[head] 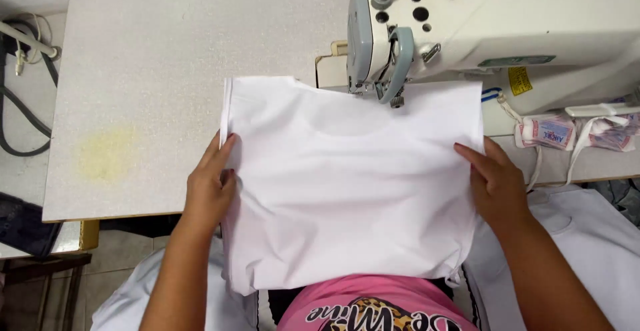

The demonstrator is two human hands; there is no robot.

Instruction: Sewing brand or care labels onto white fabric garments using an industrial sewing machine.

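A folded piece of white fabric [347,178] lies on the sewing table, its far edge under the presser foot [395,98] of a cream sewing machine [507,24]. My left hand [210,188] grips the fabric's left edge, thumb on top and fingers curled around it. Over on the right edge, my right hand [497,184] rests flat on the cloth, fingers together and pressing it down. The near end of the fabric hangs off the table's front edge onto my lap.
The speckled white table [147,71] has a yellowish stain [107,154] at left. Small bundles of white tape with red print [547,132] sit at right beside the machine. More white cloth [593,238] lies at lower right. Dark cables [20,104] hang off the left.
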